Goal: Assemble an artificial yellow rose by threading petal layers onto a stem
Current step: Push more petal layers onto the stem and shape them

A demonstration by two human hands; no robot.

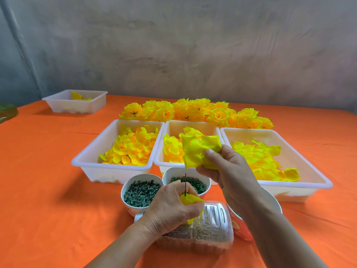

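On the orange-covered counter (48, 190) we count three white trays side by side. The left tray (90, 151) and middle tray (193, 123) are loaded with yellow petals, the right tray (251, 135) about half full. Finished roses (193, 112) are piled behind them. A fourth tray (77, 106) sits far left, well apart.

Near edge: clear plastic box (208, 229), with a red cup (239, 227) just beside it. We can't read its print, too blurred.

Ahead of the box sit a stem-piece bowl (143, 175) and a ring bowl (185, 169).

The left hand (170, 206) has fingers clenched round a yellow bud (190, 199), stem (185, 182) poking straight up. The right hand (228, 167) pinches a large petal layer (197, 151) between thumb and fingers, above the stem and apart from it.
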